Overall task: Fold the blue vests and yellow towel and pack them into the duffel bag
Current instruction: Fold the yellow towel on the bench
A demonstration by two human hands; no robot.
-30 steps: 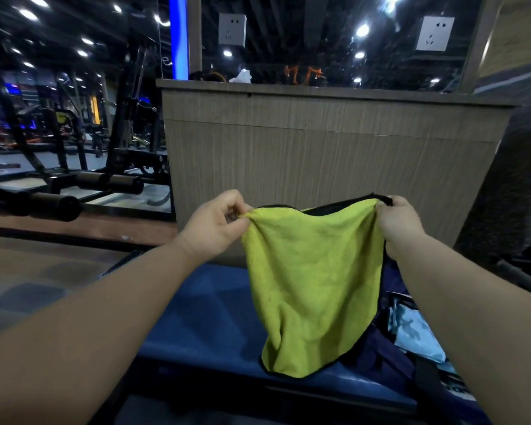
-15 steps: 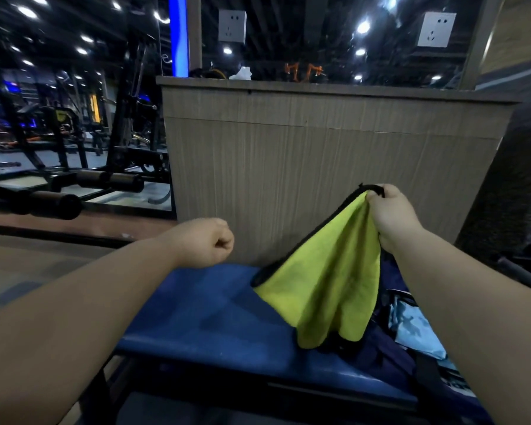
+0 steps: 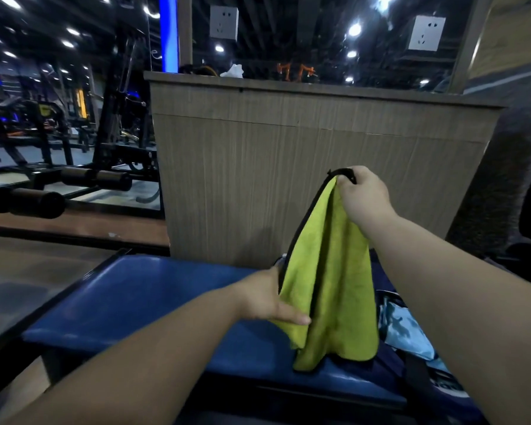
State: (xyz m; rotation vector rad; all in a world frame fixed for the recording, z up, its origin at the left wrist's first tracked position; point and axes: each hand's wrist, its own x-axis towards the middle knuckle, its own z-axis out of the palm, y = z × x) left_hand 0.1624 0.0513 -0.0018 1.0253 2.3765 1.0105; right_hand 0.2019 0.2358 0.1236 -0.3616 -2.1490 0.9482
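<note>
Ahead of you at 12 o'clock stands a wood-grain partition (image 3: 288, 179), the largest thing in view; below it, from 6 to 8 o'clock, runs the blue padded bench (image 3: 151, 302); black gym machines (image 3: 74, 154) fill the 9 to 10 o'clock side, well apart from the bench.

The yellow towel (image 3: 334, 286) hangs at about 4 o'clock, bunched to a point at the top and spreading wider below, with a black edge down its left side; its lower hem reaches the near part of the bench, though you cannot tell whether it touches. Just right of the towel, at 5 o'clock, the dark navy duffel bag (image 3: 390, 369) sits on the bench with a pale blue patterned cloth (image 3: 406, 331) lying in its opening.

Your right grip (image 3: 365, 197) is raised at 2 o'clock, fingers curled tight around the towel's top corner; your left grip (image 3: 267, 299) is lower, at the towel's left edge, thumb laid across the front and fingers hidden behind the cloth, pinching that edge.

Two white wall sockets (image 3: 223, 22) sit high at 12 and 1 o'clock.
</note>
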